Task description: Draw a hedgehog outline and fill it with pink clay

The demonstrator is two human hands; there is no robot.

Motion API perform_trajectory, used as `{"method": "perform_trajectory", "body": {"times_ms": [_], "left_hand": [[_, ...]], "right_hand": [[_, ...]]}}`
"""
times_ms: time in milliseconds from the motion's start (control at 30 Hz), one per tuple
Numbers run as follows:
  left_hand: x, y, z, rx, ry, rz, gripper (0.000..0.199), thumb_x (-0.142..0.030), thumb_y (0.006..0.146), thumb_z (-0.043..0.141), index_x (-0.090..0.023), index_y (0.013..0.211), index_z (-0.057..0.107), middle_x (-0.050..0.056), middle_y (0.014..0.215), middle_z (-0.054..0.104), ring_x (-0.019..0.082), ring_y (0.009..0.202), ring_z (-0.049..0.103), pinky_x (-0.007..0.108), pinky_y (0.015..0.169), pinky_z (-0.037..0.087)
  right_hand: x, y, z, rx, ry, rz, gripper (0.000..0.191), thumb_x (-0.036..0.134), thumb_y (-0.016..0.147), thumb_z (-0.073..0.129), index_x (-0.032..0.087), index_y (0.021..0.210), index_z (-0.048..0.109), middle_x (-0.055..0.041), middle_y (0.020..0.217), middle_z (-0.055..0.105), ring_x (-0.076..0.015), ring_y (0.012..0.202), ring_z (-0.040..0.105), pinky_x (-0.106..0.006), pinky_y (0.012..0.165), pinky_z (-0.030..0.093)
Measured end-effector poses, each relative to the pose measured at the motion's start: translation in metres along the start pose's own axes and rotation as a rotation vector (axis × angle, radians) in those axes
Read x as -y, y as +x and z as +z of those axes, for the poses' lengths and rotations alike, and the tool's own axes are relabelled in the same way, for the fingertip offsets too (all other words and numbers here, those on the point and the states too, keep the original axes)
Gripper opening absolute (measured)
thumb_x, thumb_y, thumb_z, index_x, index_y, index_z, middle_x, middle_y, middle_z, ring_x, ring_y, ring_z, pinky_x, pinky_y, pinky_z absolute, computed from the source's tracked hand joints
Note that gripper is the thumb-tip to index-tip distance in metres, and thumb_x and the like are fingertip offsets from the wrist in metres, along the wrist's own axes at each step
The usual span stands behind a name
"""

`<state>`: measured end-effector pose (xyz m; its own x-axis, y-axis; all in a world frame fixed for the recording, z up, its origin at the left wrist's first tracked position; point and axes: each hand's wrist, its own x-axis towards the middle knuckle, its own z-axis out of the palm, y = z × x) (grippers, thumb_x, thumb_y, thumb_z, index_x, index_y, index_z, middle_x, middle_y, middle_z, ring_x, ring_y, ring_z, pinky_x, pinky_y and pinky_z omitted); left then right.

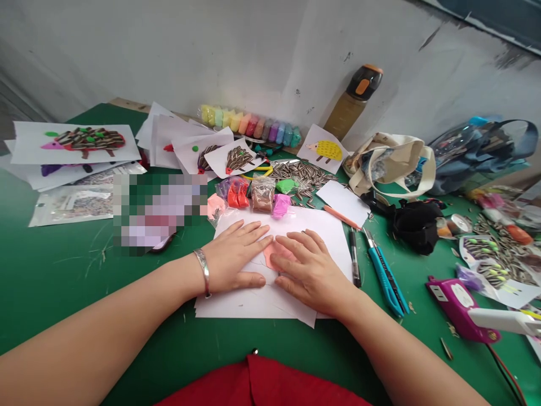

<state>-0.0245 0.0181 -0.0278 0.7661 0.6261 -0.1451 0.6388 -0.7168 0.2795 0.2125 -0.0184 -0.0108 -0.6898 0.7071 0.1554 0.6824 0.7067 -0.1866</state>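
Note:
My left hand (236, 256) lies flat on the white paper (253, 304), its fingers stretched out and a silver bangle at the wrist. Beneath and beside the fingers of my right hand (310, 270) is a flattened patch of pinkish-orange clay (276, 255) on the paper. The right fingers are spread and rest over the clay, hiding part of it. Just beyond the paper sit small bags of clay: red (238, 194), brown (262, 194), green (287, 186) and magenta (281, 206).
To the right lie a black pen (355, 256), a blue utility knife (385, 273) and a purple glue gun device (459, 307). Striped sunflower seeds (302, 175) are heaped behind. Hedgehog pictures (87, 141), a bottle (353, 101) and a cloth bag (391, 163) stand farther back.

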Motion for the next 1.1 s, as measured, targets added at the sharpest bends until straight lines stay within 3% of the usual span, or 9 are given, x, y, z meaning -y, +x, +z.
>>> {"method": "perform_trajectory", "body": {"times_ms": [133,567,733,933,1100], "left_hand": [[-0.0002,-0.0002,-0.0006,-0.008,-0.008,0.004,0.082,-0.064,0.085,0.049,-0.017,0.148,0.026,0.013,0.157,0.020,0.031,0.144,0.015,0.049,0.115,0.007],[-0.0001,0.0002,-0.0006,0.008,-0.005,-0.008,0.082,-0.066,0.085,0.047,-0.019,0.149,0.026,0.011,0.157,0.019,0.030,0.145,0.013,0.048,0.115,0.005],[0.0002,0.0003,0.0004,0.005,-0.002,-0.004,0.082,-0.065,0.085,0.047,-0.017,0.149,0.027,0.012,0.157,0.019,0.031,0.144,0.014,0.048,0.115,0.005],[0.0000,0.0005,-0.0002,0.002,-0.002,-0.001,0.082,-0.066,0.086,0.046,-0.018,0.149,0.026,0.012,0.157,0.019,0.031,0.144,0.014,0.049,0.115,0.006],[0.0011,0.0003,0.0014,-0.011,-0.003,0.001,0.082,-0.066,0.085,0.047,-0.018,0.149,0.027,0.013,0.157,0.019,0.031,0.144,0.014,0.049,0.115,0.006]], "right_hand": [[0.0015,0.0010,0.0004,0.032,-0.026,0.029,0.030,0.044,0.094,0.046,0.030,0.111,0.067,-0.0056,0.143,0.048,-0.0320,0.132,0.035,-0.060,0.110,0.017],[-0.0024,0.0007,0.0022,0.043,-0.092,0.109,0.044,0.052,0.093,0.042,0.027,0.124,0.061,-0.0084,0.152,0.035,-0.0345,0.140,0.024,-0.064,0.111,0.007],[-0.0028,0.0017,0.0031,0.047,-0.094,0.126,0.042,0.052,0.094,0.041,0.027,0.120,0.063,-0.0087,0.155,0.028,-0.0347,0.141,0.021,-0.065,0.110,0.008],[-0.0021,0.0030,0.0034,0.049,-0.105,0.129,0.043,0.051,0.095,0.039,0.028,0.124,0.061,-0.0074,0.152,0.036,-0.0343,0.141,0.023,-0.065,0.111,0.008],[-0.0041,0.0027,0.0051,0.012,-0.100,0.140,0.045,0.051,0.094,0.041,0.028,0.130,0.057,-0.0094,0.155,0.028,-0.0344,0.141,0.023,-0.065,0.110,0.011]]}}
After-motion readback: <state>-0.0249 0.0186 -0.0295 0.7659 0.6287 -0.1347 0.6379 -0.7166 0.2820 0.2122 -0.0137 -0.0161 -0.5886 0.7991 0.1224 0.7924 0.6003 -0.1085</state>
